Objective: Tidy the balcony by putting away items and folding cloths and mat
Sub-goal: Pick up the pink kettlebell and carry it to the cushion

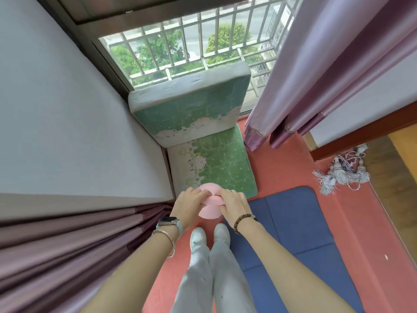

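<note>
A round pink object (pixel 208 212) with a pink band across it sits between my hands, above my feet. My left hand (pixel 188 205) grips its left side, fingers curled over the top. My right hand (pixel 234 205) holds its right side, fingers curled onto the band. A blue mat (pixel 293 224) lies unfolded on the red floor at the right. A green floral cushion (pixel 222 163) lies flat in front of me, and a second one (pixel 191 109) leans upright against the window.
A grey wall ledge (pixel 67 132) fills the left. Purple curtains hang at the right (pixel 316 75) and bunch at the lower left (pixel 67 256). Tasselled curtain ties (pixel 343 175) lie on the floor by a wooden door frame (pixel 365 134).
</note>
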Tool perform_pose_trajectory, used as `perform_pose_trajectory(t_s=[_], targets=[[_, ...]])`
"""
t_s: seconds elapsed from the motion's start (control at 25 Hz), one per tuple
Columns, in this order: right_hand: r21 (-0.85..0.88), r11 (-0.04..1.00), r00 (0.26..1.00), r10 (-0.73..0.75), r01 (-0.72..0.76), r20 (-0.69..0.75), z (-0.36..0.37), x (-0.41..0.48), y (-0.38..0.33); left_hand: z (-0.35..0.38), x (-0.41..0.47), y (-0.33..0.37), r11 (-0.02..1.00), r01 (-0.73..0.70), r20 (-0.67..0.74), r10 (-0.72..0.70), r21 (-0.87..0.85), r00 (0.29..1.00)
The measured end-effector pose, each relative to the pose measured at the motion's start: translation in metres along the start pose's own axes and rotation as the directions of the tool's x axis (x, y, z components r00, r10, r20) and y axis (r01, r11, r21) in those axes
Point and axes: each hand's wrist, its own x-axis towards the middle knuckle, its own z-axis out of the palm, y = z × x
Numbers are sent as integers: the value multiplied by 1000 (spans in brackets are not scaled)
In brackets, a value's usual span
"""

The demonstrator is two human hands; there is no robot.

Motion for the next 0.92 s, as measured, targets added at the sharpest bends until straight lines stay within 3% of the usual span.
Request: perform_pose_trajectory(t_s=[0.28,0.68,0.92], targets=[[-10,1000,993,-16,15,-115,44,107,54,69,101,-71,996,-85,-149,80,-28,986],[-106,980,958,-186,166,-218,111,287,126,148,237,-167,993,-66,-307,32,-102,951],[-125,970,941,-232,207,-245,140,370,161,191,308,-217,995,-48,-318,18,-85,948]])
